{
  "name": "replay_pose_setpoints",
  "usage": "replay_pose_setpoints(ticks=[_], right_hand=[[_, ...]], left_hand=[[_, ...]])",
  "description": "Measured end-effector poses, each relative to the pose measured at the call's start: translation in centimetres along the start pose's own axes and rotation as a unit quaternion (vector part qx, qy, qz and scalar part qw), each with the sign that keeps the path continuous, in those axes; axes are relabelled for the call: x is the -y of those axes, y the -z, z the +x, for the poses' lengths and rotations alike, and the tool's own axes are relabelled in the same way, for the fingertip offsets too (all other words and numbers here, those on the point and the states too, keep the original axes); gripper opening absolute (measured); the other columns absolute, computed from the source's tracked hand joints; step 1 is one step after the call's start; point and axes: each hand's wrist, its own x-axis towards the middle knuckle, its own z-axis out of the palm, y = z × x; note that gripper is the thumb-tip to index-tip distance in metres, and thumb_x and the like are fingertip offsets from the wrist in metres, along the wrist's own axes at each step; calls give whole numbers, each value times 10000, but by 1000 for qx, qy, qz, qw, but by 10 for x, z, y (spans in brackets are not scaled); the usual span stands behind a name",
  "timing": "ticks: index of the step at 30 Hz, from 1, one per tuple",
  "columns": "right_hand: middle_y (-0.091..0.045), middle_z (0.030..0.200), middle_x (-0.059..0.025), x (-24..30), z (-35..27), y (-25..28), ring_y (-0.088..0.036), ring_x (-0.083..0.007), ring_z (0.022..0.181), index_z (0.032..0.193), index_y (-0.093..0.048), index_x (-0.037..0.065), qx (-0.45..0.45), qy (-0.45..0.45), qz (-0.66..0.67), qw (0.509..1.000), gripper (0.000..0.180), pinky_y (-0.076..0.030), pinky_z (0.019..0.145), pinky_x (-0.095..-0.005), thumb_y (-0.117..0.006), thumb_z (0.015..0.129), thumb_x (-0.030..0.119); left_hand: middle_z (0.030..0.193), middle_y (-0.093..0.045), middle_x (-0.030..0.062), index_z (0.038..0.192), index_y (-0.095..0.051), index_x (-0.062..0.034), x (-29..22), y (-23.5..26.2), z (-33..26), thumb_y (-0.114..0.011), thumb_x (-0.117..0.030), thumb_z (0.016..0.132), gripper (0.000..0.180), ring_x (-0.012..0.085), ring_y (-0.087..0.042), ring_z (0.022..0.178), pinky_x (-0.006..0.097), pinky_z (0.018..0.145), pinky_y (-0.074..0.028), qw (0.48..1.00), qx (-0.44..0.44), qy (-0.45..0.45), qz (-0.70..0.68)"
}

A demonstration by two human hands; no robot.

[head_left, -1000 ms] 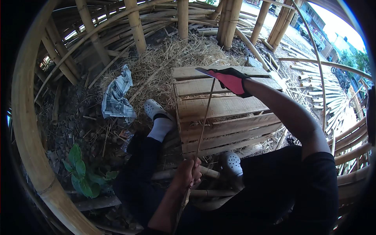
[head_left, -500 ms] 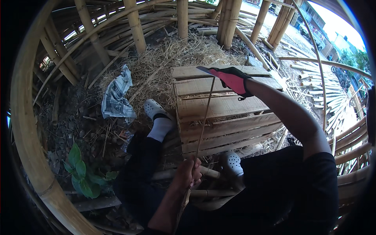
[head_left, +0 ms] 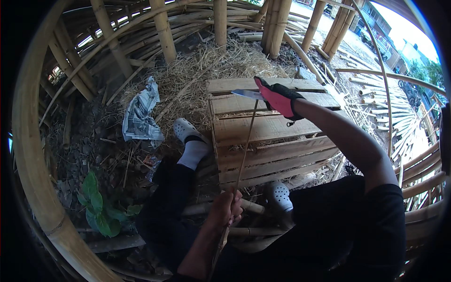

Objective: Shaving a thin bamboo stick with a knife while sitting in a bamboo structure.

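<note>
My bare left hand [head_left: 228,208] is closed round a long thin bamboo strip [head_left: 245,152] that slants up and away from me. The strip's near end runs down along my left forearm. At the far end, my right hand [head_left: 278,100], in a pink and black glove, grips a knife whose handle is hidden by the fingers. The knife's blade [head_left: 246,94] points left and lies across the strip's upper end. Both are above a slatted wooden crate [head_left: 277,128] standing between my feet.
Crumpled newspaper [head_left: 141,115] lies left of the crate, by dry straw [head_left: 202,66]. A leafy plant [head_left: 97,207] grows at the lower left. Bamboo posts [head_left: 220,23] stand behind, a thick bamboo pole [head_left: 35,178] curves along the left, and cut bamboo poles [head_left: 376,110] lie at the right.
My right hand has shifted slightly down and right, and the knife blade has turned so more of its flat side shows. My left hand stays in place on the bamboo strip.
</note>
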Motion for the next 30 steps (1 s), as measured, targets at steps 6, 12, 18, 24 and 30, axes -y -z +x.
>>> replay_pose_setpoints(ticks=[6, 12, 18, 24, 30], right_hand=[[-648, 735, -159, 29, -26, -19, -638, -330, 759, 842, -664, 18, -108, -45, -119, 986, 820, -471, 789, -438, -171, 974, 660], [-698, 909, -183, 46, -27, -12, -659, -362, 952, 981, -700, 47, -148, -54, -159, 975, 746, -461, 900, -437, -186, 989, 588], [-674, 839, -208, 34, -14, -5, -655, -376, 887, 900, -710, 70, -165, -43, -181, 969, 761, -454, 889, -450, -171, 993, 600], [-693, 932, -238, 40, -20, -1, -660, -388, 950, 910, -721, 26, -179, 8, -272, 946, 775, -470, 880, -502, -153, 994, 545], [-693, 888, -220, 35, -29, -27, -660, -396, 926, 868, -723, 31, -181, -9, -237, 955, 789, -468, 897, -473, -152, 993, 561]], left_hand=[[462, -328, -25, 825, -432, -122, 0, -1, -5, -354, -460, 1024, 399, 80, -282, 337, 256, 358, -248, 1000, -10, -2, -10], [458, -327, -19, 827, -434, -118, 2, -1, -6, -351, -456, 1023, 400, 81, -284, 341, 254, 357, -242, 1000, -7, -20, -11], [454, -329, -21, 834, -438, -115, -5, -8, -6, -350, -471, 1028, 415, 79, -282, 340, 253, 363, -252, 1000, -22, -8, 16], [451, -317, -28, 824, -444, -112, -4, -10, -7, -356, -465, 1030, 418, 77, -284, 335, 257, 357, -253, 999, -30, -41, 19], [443, -325, -26, 839, -444, -117, -8, -16, -2, -353, -420, 1028, 369, 75, -266, 329, 252, 360, -247, 999, -36, -25, 22]])
